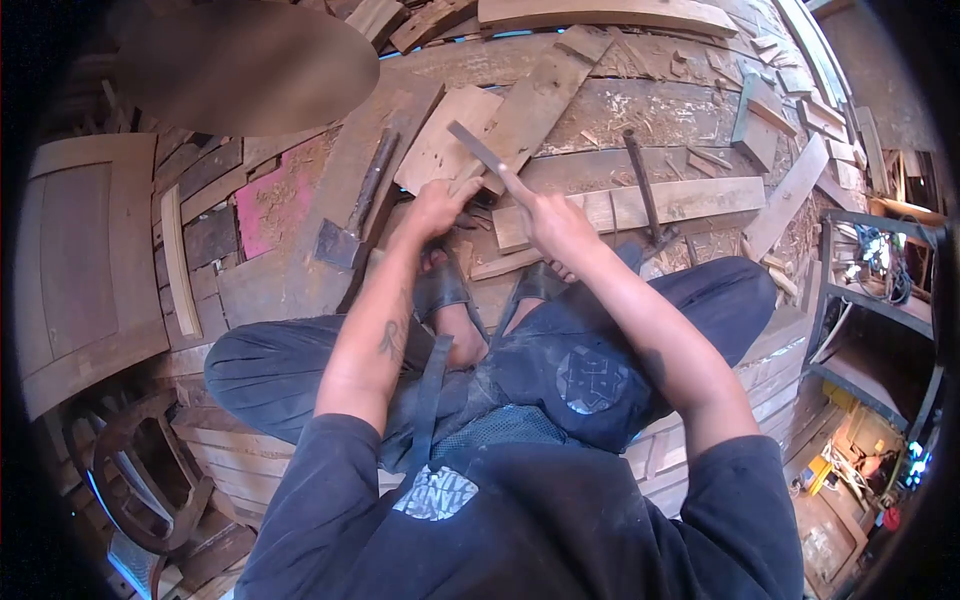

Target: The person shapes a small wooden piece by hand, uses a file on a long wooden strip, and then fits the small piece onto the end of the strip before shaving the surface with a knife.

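Observation:
My right hand is closed round a flat grey metal file, its index finger stretched along the tool. The file slants up and left over a pale wooden board. At that board's near edge my left hand grips the wood, fingers pointing toward the file; their undersides are hidden. Under the pale board lies a longer plank, tilted to the upper right. Left of my left hand is a heavy hammer-like tool with a long dark handle, resting on a thick timber.
A second long-handled tool lies right of my right hand, across a light plank. Offcuts and shavings cover the floor. A panelled wooden door is at left, a metal shelf at right. My sandalled feet are below my hands.

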Demonstrator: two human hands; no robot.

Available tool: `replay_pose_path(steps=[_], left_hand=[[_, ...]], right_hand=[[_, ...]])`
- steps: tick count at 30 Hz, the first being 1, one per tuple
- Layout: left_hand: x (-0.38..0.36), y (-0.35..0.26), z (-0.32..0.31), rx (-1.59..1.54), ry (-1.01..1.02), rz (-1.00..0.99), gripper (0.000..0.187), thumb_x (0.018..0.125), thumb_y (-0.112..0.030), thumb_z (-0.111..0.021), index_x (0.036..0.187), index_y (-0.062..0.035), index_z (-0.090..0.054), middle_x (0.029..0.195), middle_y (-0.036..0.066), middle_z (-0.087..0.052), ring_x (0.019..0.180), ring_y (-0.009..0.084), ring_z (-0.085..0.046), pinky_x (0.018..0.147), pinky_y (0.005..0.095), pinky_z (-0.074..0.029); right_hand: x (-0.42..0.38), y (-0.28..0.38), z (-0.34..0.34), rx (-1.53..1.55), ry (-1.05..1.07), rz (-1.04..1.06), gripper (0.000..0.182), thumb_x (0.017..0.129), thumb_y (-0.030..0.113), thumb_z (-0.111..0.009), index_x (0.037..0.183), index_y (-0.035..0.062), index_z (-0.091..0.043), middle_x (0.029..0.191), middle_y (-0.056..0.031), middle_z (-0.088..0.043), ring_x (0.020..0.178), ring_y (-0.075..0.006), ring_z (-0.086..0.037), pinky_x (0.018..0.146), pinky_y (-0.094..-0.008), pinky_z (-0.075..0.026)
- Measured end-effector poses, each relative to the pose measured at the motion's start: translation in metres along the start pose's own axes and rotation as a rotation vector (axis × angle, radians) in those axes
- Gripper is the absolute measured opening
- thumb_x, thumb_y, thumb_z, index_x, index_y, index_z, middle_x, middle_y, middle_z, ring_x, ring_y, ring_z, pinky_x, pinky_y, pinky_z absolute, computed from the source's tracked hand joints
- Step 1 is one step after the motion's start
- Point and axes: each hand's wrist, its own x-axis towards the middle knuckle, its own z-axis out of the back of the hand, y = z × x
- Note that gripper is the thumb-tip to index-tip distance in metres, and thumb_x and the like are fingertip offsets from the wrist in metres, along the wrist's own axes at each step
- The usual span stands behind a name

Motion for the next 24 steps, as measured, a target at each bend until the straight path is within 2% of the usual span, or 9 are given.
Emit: replay_pose_path(steps=[3, 6, 8, 10, 13, 17, 18, 21, 24], left_hand=[[-0.020, -0.021, -0.007, 0.156, -0.216, 0.040, 0.076, 0.093, -0.068, -0.061, 0.107, 0.0064, -0.072, 0.095, 0.029, -0.072, 0.095, 0.0397, -0.072, 0.086, 0.0445, -0.053], [-0.011, -0.010, 0.000, -0.055, -0.028, -0.022, 0.077, 0.093, -0.069, -0.061, 0.110, 0.0049, -0.073, 0.098, 0.029, -0.073, 0.094, 0.0375, -0.072, 0.086, 0.0457, -0.053], [0.015, 0.022, -0.004, -0.110, 0.051, -0.114, 0.085, 0.093, -0.074, -0.056, 0.111, 0.0066, -0.072, 0.094, 0.026, -0.074, 0.091, 0.0303, -0.072, 0.084, 0.0442, -0.052], [0.002, -0.007, 0.015, -0.185, 0.152, 0.039, 0.087, 0.093, -0.076, -0.055, 0.111, 0.0077, -0.072, 0.092, 0.024, -0.074, 0.088, 0.0278, -0.071, 0.084, 0.0424, -0.052], [0.016, 0.005, 0.015, -0.174, 0.243, 0.183, 0.086, 0.093, -0.075, -0.055, 0.109, 0.0074, -0.072, 0.093, 0.024, -0.074, 0.085, 0.0268, -0.070, 0.082, 0.0426, -0.052], [0.003, 0.001, 0.005, -0.224, 0.077, -0.035, 0.080, 0.094, -0.071, -0.057, 0.106, 0.0064, -0.073, 0.090, 0.024, -0.073, 0.085, 0.0307, -0.072, 0.081, 0.0431, -0.052], [0.000, -0.002, 0.004, -0.075, 0.031, -0.027, 0.074, 0.099, -0.065, -0.054, 0.109, 0.0055, -0.073, 0.102, 0.029, -0.074, 0.099, 0.0363, -0.073, 0.088, 0.0444, -0.053], [-0.021, -0.023, -0.004, 0.067, -0.190, 0.022, 0.068, 0.097, -0.060, -0.059, 0.109, 0.0060, -0.073, 0.101, 0.034, -0.070, 0.098, 0.0468, -0.070, 0.086, 0.0488, -0.052], [-0.022, -0.020, -0.008, 0.067, -0.228, -0.044, 0.069, 0.096, -0.061, -0.060, 0.106, 0.0063, -0.073, 0.098, 0.033, -0.071, 0.095, 0.0443, -0.071, 0.084, 0.0487, -0.052]], right_hand=[[0.044, 0.013, -0.011, 0.064, -0.063, 0.061, 0.064, 0.101, 0.013, -0.048, 0.161, 0.0271, -0.033, 0.087, -0.0313, -0.070, 0.080, -0.0487, -0.070, 0.074, -0.0581, -0.057], [0.034, 0.006, -0.007, -0.001, -0.037, 0.059, 0.064, 0.101, 0.013, -0.049, 0.161, 0.0270, -0.033, 0.083, -0.0294, -0.070, 0.080, -0.0476, -0.071, 0.077, -0.0579, -0.056], [0.000, 0.006, 0.012, 0.074, 0.032, -0.015, 0.064, 0.101, 0.012, -0.050, 0.161, 0.0263, -0.034, 0.081, -0.0274, -0.070, 0.079, -0.0458, -0.071, 0.079, -0.0567, -0.056], [-0.036, 0.000, 0.018, 0.103, 0.085, -0.058, 0.064, 0.101, 0.011, -0.050, 0.161, 0.0256, -0.035, 0.077, -0.0255, -0.069, 0.077, -0.0440, -0.072, 0.079, -0.0560, -0.057], [-0.055, -0.011, 0.021, 0.066, 0.109, -0.047, 0.066, 0.099, 0.010, -0.051, 0.161, 0.0250, -0.034, 0.076, -0.0260, -0.069, 0.076, -0.0450, -0.071, 0.076, -0.0575, -0.057], [-0.030, -0.006, 0.018, 0.101, 0.089, -0.054, 0.073, 0.095, 0.009, -0.052, 0.163, 0.0257, -0.031, 0.084, -0.0307, -0.070, 0.081, -0.0506, -0.070, 0.075, -0.0608, -0.057], [-0.016, -0.002, 0.013, 0.096, 0.075, -0.042, 0.072, 0.095, 0.009, -0.052, 0.162, 0.0258, -0.031, 0.085, -0.0308, -0.070, 0.082, -0.0506, -0.070, 0.076, -0.0605, -0.057], [0.033, 0.009, -0.001, 0.004, -0.016, 0.023, 0.072, 0.096, 0.010, -0.052, 0.162, 0.0263, -0.031, 0.086, -0.0313, -0.070, 0.086, -0.0505, -0.070, 0.078, -0.0597, -0.056], [0.043, 0.009, -0.002, -0.015, -0.007, 0.021, 0.060, 0.104, 0.019, -0.051, 0.161, 0.0263, -0.034, 0.086, -0.0331, -0.069, 0.085, -0.0501, -0.069, 0.080, -0.0598, -0.055]])
